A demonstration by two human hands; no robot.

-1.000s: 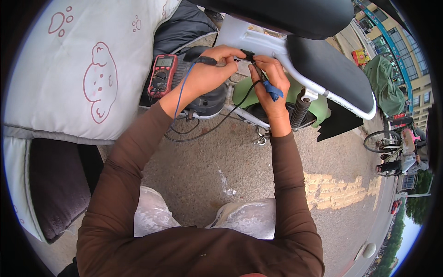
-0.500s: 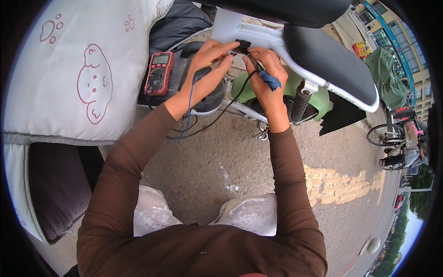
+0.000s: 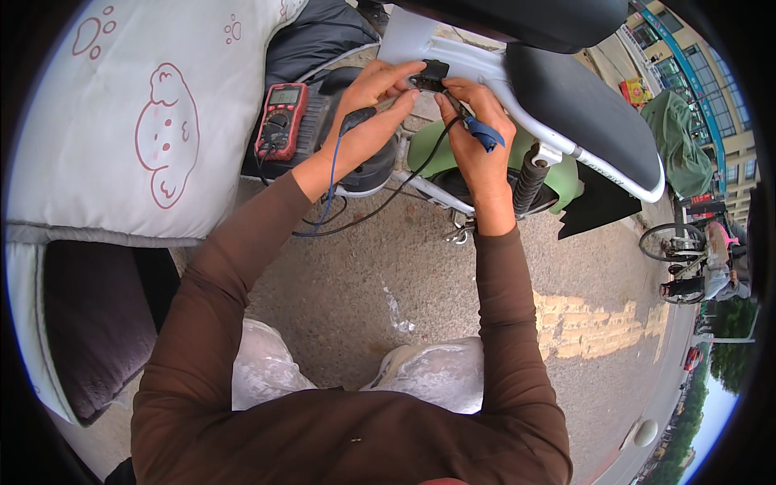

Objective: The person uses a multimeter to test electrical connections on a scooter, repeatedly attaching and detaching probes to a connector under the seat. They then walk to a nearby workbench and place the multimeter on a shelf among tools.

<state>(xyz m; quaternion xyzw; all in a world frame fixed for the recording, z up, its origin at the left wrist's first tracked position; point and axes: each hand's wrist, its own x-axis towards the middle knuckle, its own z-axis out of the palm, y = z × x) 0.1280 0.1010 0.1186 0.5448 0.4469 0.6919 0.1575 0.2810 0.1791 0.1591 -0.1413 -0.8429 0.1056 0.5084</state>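
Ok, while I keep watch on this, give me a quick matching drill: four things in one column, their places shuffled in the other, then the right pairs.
Things
1. Red multimeter
2. Small black part
3. Blue wire
4. Green cover

Places
A. Draped near the picture's right edge, above a bicycle
B. Trailing down from a dark handle at the left hand
C. On a dark ribbed surface
D. At the fingertips of both the left hand and the right hand

Pairs: 1-C, 2-D, 3-B, 4-A
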